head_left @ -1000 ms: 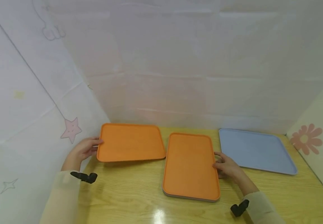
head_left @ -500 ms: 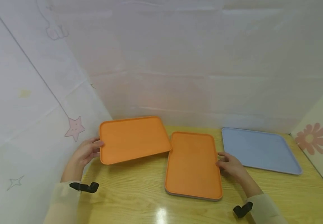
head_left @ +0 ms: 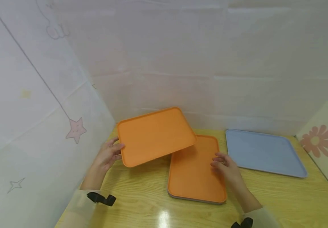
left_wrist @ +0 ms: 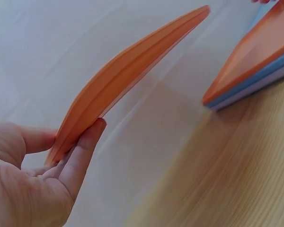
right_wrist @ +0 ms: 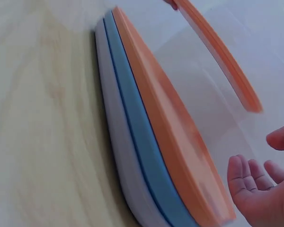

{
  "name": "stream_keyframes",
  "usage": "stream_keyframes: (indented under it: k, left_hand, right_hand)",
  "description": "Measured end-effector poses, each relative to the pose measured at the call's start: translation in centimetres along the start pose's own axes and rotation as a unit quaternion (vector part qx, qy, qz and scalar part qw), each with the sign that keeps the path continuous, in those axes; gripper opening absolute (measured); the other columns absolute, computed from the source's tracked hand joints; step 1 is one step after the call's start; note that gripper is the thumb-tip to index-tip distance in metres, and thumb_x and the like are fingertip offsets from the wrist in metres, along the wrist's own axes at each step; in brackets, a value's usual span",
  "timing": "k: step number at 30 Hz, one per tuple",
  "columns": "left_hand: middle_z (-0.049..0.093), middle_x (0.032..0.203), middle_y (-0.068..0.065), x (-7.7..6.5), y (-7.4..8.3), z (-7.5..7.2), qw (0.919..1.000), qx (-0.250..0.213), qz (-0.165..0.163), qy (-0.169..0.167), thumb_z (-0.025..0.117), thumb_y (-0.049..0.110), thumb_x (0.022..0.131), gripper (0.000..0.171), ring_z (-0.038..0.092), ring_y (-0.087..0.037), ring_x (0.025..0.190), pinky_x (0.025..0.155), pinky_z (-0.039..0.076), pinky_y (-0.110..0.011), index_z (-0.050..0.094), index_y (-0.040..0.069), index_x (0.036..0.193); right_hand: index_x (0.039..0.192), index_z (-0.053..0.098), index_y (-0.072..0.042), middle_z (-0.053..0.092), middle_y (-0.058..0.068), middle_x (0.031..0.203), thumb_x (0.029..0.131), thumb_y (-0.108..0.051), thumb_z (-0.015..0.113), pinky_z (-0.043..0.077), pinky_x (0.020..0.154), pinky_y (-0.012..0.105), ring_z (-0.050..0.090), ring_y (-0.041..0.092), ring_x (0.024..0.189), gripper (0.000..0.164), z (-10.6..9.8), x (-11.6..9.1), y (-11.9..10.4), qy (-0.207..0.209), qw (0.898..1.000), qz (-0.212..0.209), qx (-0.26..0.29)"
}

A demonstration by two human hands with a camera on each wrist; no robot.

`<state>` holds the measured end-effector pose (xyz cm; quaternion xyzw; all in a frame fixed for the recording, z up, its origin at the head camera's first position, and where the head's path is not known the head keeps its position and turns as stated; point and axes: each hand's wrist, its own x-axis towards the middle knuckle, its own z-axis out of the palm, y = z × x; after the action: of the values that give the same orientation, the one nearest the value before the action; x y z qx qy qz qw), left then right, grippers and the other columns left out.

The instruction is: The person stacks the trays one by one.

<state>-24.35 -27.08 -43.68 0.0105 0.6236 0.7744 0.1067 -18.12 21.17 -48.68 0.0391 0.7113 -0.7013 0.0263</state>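
Note:
My left hand (head_left: 108,155) grips the left short edge of an orange tray (head_left: 155,136), thumb on top and fingers beneath. That tray is raised and tilted, its right end above a stack of trays. In the left wrist view the held tray (left_wrist: 128,66) appears edge-on, off the table. An orange tray (head_left: 199,177) tops the stack; the right wrist view shows a blue tray (right_wrist: 128,109) and a pale tray (right_wrist: 114,127) under it. My right hand (head_left: 227,169) hovers over the stack's right edge, fingers loosely bent, holding nothing.
A separate blue tray (head_left: 266,153) lies on the wooden table (head_left: 135,196) at the back right. White sheeting (head_left: 164,63) stands behind the table, with printed sheeting on the left and right sides.
My left hand has lifted the orange tray off the table and carried it rightward, over the stack's corner. My right hand has let go of the stack's edge and risen slightly.

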Motion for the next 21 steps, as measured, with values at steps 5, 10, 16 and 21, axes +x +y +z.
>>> stream_keyframes:
  k: [5, 10, 16, 21]
  left_hand:
    - [0.074, 0.101, -0.001, 0.1, -0.9, 3.2, 0.9997, -0.022, 0.007, 0.001, 0.058, 0.006, 0.102, 0.067, 0.074, -0.016, 0.087, 0.073, 0.061, -0.031, 0.021, 0.001, 0.158]
    - [0.075, 0.101, 0.0, -0.1, -1.8, 5.8, 0.9995, -0.029, 0.005, 0.008, 0.061, 0.007, 0.101, 0.067, 0.073, -0.016, 0.088, 0.073, 0.062, -0.031, 0.025, 0.003, 0.157]
    - [0.073, 0.098, 0.0, -0.2, -2.8, 8.3, 0.999, -0.044, 0.009, 0.007, 0.061, 0.006, 0.1, 0.063, 0.072, -0.017, 0.087, 0.073, 0.061, -0.031, 0.029, 0.004, 0.155]
    - [0.073, 0.101, -0.002, 0.0, -3.7, 10.0, 0.9971, -0.075, 0.014, 0.003, 0.061, 0.004, 0.1, 0.062, 0.071, -0.018, 0.088, 0.074, 0.061, -0.032, 0.03, 0.004, 0.154]
  right_hand:
    - [0.144, 0.041, 0.0, 0.059, 0.012, 0.125, 0.101, -0.008, 0.061, 0.057, 0.094, 0.035, 0.069, 0.017, 0.105, 0.049, 1.9, -0.7, 0.0, 0.001, 0.994, -0.004, 0.111]
    - [0.141, 0.041, -0.003, 0.062, 0.005, 0.122, 0.103, -0.007, 0.057, 0.056, 0.097, 0.039, 0.068, 0.023, 0.11, 0.042, 2.9, -1.0, 0.0, 0.002, 0.981, -0.012, 0.191]
    - [0.139, 0.035, -0.005, 0.06, 0.001, 0.117, 0.105, -0.009, 0.053, 0.054, 0.099, 0.039, 0.066, 0.017, 0.106, 0.039, 4.2, -1.4, -0.3, 0.006, 0.96, -0.005, 0.281]
    - [0.139, 0.033, -0.01, 0.062, 0.002, 0.116, 0.105, -0.01, 0.053, 0.053, 0.1, 0.041, 0.067, 0.018, 0.107, 0.04, 5.1, -1.7, -0.7, 0.016, 0.94, 0.01, 0.339]
